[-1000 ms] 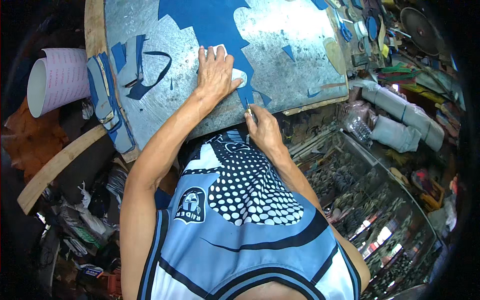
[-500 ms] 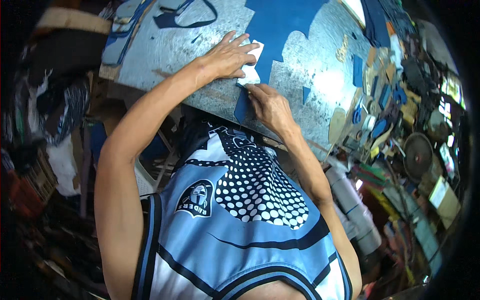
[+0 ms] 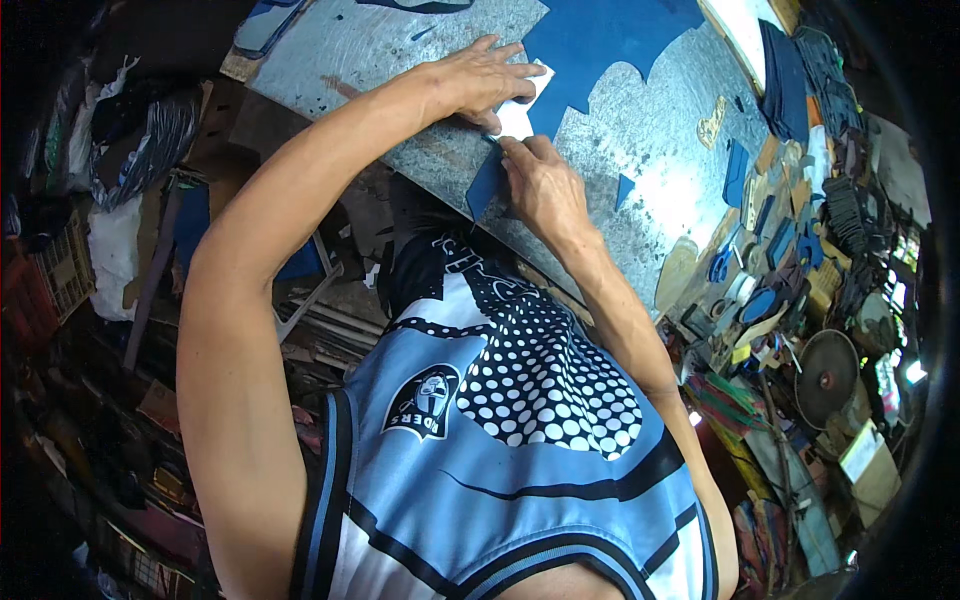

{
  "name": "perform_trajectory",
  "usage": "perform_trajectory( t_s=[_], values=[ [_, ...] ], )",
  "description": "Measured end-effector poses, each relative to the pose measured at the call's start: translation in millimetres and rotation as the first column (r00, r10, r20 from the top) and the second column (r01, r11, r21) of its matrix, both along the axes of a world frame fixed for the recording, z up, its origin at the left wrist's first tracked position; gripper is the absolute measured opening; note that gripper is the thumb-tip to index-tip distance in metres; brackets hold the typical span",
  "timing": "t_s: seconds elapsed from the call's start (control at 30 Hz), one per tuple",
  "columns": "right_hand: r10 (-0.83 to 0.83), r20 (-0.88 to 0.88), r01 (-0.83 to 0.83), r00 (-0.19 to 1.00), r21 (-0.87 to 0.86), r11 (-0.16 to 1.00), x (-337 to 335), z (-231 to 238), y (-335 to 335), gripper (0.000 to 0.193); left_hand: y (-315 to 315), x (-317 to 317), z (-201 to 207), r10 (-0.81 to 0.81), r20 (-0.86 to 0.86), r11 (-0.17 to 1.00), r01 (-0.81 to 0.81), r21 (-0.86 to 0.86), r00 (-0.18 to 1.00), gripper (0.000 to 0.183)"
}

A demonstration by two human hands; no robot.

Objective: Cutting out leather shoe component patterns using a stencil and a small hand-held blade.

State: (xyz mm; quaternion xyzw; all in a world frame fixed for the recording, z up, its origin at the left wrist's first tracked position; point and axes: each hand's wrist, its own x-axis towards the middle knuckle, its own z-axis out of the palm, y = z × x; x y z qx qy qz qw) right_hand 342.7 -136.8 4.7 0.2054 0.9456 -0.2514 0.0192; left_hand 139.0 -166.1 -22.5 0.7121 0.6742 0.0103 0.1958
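Note:
My left hand (image 3: 484, 82) lies with its fingers spread over a white flat piece (image 3: 516, 120), pressing it onto a blue sheet (image 3: 610, 42). The sheet has notched and curved cut edges. Closed in a pinch, my right hand (image 3: 552, 192) is at the near end of the white piece, just below my left thumb. A small teal tip shows by its fingertips; what it grips is too small and covered to name. Beside that hand, a pointed blue strip (image 3: 484, 187) reaches toward the table's near edge.
The worn grey metal table (image 3: 420, 150) carries a small blue triangular scrap (image 3: 624, 189) and a tan sole-shaped piece (image 3: 677, 272). At the right are blue-handled scissors (image 3: 720, 262), a white roll (image 3: 740, 288) and crowded tools. Dark folded material (image 3: 784, 85) lies at the far right.
The whole view has shifted and turned slightly, so the table sits higher. Both hands keep nearly the same places on the white piece, with the right still at its near end.

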Motion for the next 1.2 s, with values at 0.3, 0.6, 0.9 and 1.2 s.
perform_trajectory(
  t_s=[0.3,0.6,0.9,1.2],
  values=[
    [0.034,-0.043,-0.033,0.999,0.011,0.999,18.8,0.3,9.6,0.030,-2.1,7.3,-2.3,0.022,-0.034,0.999,-0.024,-0.045,0.999,0.073],
    [0.022,0.006,-0.022,1.000,-0.008,1.000,17.3,1.1,17.1,0.027,-3.9,24.1,-0.1,0.089,-0.104,0.996,-0.091,-0.018,0.991,0.072],
    [0.140,-0.020,-0.141,0.990,-0.028,0.990,30.1,-3.0,38.1,0.032,-6.2,25.4,-3.5,0.110,-0.062,0.994,-0.110,0.009,0.992,0.071],
    [0.276,0.024,-0.277,0.961,0.014,0.961,28.6,-0.8,62.0,0.032,-8.8,29.4,-3.6,0.128,-0.035,0.992,-0.127,0.028,0.991,0.068]
  ],
)
